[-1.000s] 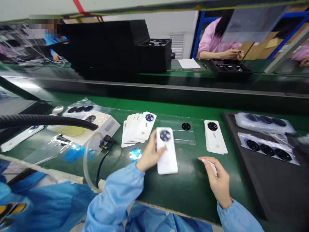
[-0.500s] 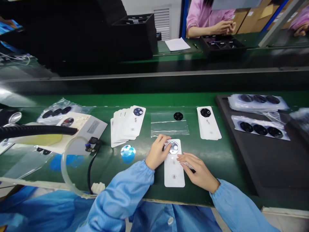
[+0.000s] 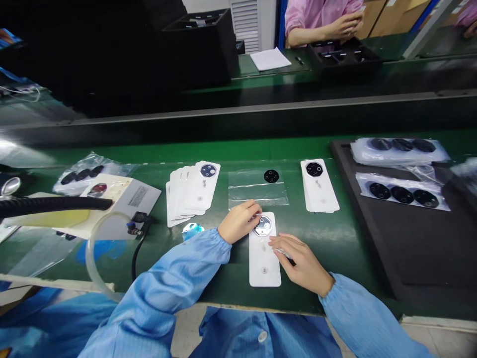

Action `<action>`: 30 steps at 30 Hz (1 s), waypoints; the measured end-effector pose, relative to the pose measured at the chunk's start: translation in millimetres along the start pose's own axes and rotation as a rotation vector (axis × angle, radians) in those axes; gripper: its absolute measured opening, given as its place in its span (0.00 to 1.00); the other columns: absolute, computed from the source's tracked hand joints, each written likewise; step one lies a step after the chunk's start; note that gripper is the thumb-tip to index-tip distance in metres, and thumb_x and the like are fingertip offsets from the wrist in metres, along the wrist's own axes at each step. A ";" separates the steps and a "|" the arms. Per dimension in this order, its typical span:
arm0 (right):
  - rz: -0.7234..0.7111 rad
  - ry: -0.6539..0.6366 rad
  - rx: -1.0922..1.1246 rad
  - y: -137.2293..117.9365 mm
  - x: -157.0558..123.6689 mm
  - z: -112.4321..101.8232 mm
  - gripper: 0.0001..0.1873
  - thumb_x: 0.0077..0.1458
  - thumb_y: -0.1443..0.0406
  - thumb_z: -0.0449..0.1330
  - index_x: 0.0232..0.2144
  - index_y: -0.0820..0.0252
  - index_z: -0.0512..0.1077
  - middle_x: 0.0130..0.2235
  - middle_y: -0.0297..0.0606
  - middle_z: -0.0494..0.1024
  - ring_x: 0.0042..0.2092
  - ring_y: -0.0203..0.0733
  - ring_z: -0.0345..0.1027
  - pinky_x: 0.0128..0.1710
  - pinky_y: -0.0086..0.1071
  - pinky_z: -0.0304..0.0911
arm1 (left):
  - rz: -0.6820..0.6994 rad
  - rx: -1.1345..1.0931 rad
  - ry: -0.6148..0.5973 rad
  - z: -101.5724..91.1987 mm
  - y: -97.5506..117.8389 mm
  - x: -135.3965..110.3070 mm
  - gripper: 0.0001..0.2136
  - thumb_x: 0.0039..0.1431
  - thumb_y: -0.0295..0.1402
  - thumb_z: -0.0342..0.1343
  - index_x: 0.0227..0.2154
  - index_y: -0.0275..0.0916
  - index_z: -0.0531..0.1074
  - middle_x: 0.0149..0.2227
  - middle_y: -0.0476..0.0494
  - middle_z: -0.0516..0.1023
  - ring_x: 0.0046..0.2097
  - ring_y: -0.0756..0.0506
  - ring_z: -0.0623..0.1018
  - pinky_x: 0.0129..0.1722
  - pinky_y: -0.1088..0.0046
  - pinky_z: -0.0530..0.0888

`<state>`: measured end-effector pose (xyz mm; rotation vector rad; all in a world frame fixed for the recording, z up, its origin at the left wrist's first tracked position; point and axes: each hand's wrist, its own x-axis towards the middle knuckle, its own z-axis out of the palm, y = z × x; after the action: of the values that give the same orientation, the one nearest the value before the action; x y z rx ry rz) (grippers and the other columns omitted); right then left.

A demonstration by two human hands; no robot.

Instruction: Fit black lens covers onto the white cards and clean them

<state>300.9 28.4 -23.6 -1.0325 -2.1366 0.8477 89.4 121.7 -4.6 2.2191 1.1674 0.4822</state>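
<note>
A white phone back panel point(image 3: 264, 263) lies flat on the green table in front of me, its round camera disc point(image 3: 263, 226) at the far end. My left hand point(image 3: 239, 221) is at the disc's upper left edge, its fingers bent and drawn together. Whether anything is pinched in them is hidden. To the right, my right hand point(image 3: 301, 259) rests its fingertips by the panel's right edge. A thin white tool point(image 3: 282, 253) with a darker end shows between its curled fingers; its kind is unclear.
Fanned white panels point(image 3: 190, 194) lie left, near a shiny blue disc point(image 3: 192, 229). A clear bag point(image 3: 242, 191) with a black disc point(image 3: 271, 176) lies ahead. Stacked panels point(image 3: 322, 191) and a black foam tray point(image 3: 417, 243) are right. A hose point(image 3: 91, 248) stands left; a co-worker's hands point(image 3: 346, 26) are opposite.
My left fingers have moved from over the camera disc to its upper left edge, uncovering more of it. My right hand stays beside the panel. The whole view has shifted slightly.
</note>
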 end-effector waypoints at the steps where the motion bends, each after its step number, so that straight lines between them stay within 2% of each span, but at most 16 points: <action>1: -0.006 0.000 -0.014 -0.7 0.6 0.7 0.09 0.63 0.72 0.50 0.42 0.57 0.67 0.41 0.37 0.77 0.51 0.42 0.69 0.57 0.43 0.61 | 0.005 -0.002 -0.005 -0.2 -0.6 0.3 0.03 0.62 0.27 0.53 0.35 0.34 0.70 0.36 0.47 0.72 0.33 0.52 0.73 0.35 0.72 0.74; 8: -0.119 -0.052 -0.126 -5.3 9.7 10.3 0.11 0.61 0.73 0.49 0.43 0.64 0.68 0.45 0.46 0.76 0.52 0.48 0.67 0.56 0.47 0.63 | 0.027 0.034 -0.050 0.8 -4.2 5.1 0.04 0.62 0.29 0.55 0.33 0.33 0.70 0.36 0.47 0.72 0.33 0.52 0.74 0.32 0.74 0.75; 11: -0.165 -0.093 -0.160 -6.4 11.3 12.2 0.13 0.60 0.74 0.49 0.45 0.65 0.68 0.46 0.47 0.76 0.55 0.48 0.66 0.56 0.44 0.65 | 0.037 0.122 -0.057 1.5 -1.4 6.1 0.05 0.63 0.30 0.53 0.34 0.33 0.70 0.37 0.46 0.73 0.35 0.51 0.74 0.35 0.71 0.75; 19: -0.159 -0.135 -0.259 -10.7 10.2 14.0 0.16 0.59 0.76 0.48 0.46 0.65 0.68 0.46 0.48 0.75 0.54 0.48 0.66 0.56 0.45 0.65 | 0.010 0.403 -0.011 16.0 8.0 -1.4 0.05 0.63 0.30 0.53 0.36 0.33 0.70 0.37 0.46 0.72 0.38 0.49 0.74 0.36 0.69 0.75; 25: -0.149 -0.163 -0.315 -13.5 13.0 12.4 0.13 0.59 0.75 0.48 0.44 0.66 0.68 0.46 0.50 0.74 0.52 0.48 0.67 0.54 0.43 0.65 | -0.004 0.553 0.044 22.6 19.2 -14.2 0.03 0.63 0.26 0.51 0.35 0.33 0.68 0.36 0.47 0.71 0.36 0.50 0.73 0.29 0.76 0.72; 30: -0.151 -0.169 -0.340 -14.9 13.1 11.4 0.11 0.60 0.74 0.48 0.40 0.65 0.69 0.43 0.48 0.74 0.50 0.48 0.68 0.53 0.42 0.66 | 0.014 0.592 0.069 25.8 24.9 -26.2 0.05 0.64 0.25 0.48 0.32 0.33 0.66 0.34 0.47 0.68 0.34 0.51 0.71 0.22 0.81 0.63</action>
<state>279.3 28.8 -16.0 -0.9733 -2.5277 0.5263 104.8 80.4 -9.6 2.7220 1.4748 0.2342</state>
